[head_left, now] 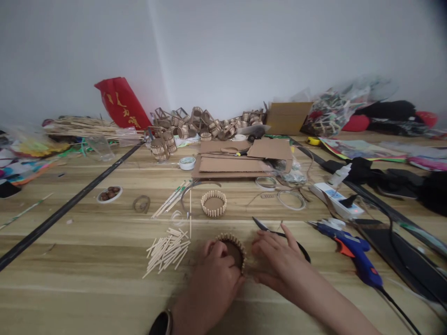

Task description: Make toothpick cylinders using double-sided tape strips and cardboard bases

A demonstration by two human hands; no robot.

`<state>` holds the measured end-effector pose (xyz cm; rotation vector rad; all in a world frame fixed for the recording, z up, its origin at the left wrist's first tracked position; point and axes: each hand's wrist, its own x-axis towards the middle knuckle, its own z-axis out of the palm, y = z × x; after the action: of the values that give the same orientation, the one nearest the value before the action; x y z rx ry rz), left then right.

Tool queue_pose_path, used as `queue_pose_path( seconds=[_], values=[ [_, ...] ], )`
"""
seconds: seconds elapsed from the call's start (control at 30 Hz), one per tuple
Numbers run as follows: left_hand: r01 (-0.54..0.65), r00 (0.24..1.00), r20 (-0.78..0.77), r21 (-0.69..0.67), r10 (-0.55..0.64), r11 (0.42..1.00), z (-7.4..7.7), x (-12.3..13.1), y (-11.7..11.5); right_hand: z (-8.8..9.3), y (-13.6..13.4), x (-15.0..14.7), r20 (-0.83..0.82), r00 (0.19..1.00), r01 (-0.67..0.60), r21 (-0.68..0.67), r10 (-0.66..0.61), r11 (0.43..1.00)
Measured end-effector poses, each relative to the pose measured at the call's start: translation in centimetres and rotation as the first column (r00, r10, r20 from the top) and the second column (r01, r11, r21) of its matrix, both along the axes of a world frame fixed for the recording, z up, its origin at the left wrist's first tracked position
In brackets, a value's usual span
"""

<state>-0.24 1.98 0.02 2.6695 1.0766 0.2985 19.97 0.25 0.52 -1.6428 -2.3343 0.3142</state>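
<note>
My left hand (218, 274) is closed on the rim of a small round stick basket (238, 249), which has a brown base and a wall of short upright sticks. The basket rests on the table, its left side hidden by my fingers. Just to its right, my right hand (275, 258) hovers with fingers apart and one finger raised. Beneath and behind that hand lies a black-handled cutting tool, seemingly scissors (259, 224), partly covered. A second stick basket (213, 204) stands farther back. Left of my left hand lies a pile of short cut sticks (167, 251).
A blue glue gun (352, 251) with a cord lies at right, near a white power strip (337, 200). Cardboard sheets (230, 165) lie ahead, before many finished baskets (195, 125). A white dish (110, 194) of brown balls sits left. Longer sticks (171, 199) lie behind the pile.
</note>
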Motion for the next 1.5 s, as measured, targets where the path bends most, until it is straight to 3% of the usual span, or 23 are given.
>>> queue_pose_path(
  seconds=[0.17,0.37,0.6,0.93,1.33,1.5],
  values=[
    [0.005,1.0,-0.03,-0.01,-0.005,1.0,0.5,-0.9,0.3,0.7,0.1,0.3,-0.013,0.998,-0.068,-0.041,0.068,0.997],
    [-0.076,0.997,-0.002,-0.09,0.076,0.993,1.6,-0.4,-0.2,0.4,0.2,0.3,-0.029,0.996,-0.09,-0.022,0.089,0.996],
    [-0.116,0.991,0.047,-0.115,0.122,0.987,0.7,1.1,-0.3,0.2,0.2,0.4,-0.03,0.995,-0.096,-0.01,0.095,0.995],
    [-0.138,0.981,0.131,-0.065,0.146,0.988,-0.8,1.0,-0.3,0.2,0.5,0.0,-0.01,0.998,-0.059,0.007,0.059,0.998],
    [-0.132,0.986,0.091,-0.098,0.141,0.986,1.0,0.1,0.0,0.8,0.1,-0.8,-0.061,0.995,-0.087,-0.094,0.082,0.992],
    [-0.146,0.985,0.08,-0.07,0.151,0.987,0.4,1.0,-0.4,0.6,0.1,-0.9,-0.08,0.994,-0.079,-0.093,0.072,0.993]
  ],
)
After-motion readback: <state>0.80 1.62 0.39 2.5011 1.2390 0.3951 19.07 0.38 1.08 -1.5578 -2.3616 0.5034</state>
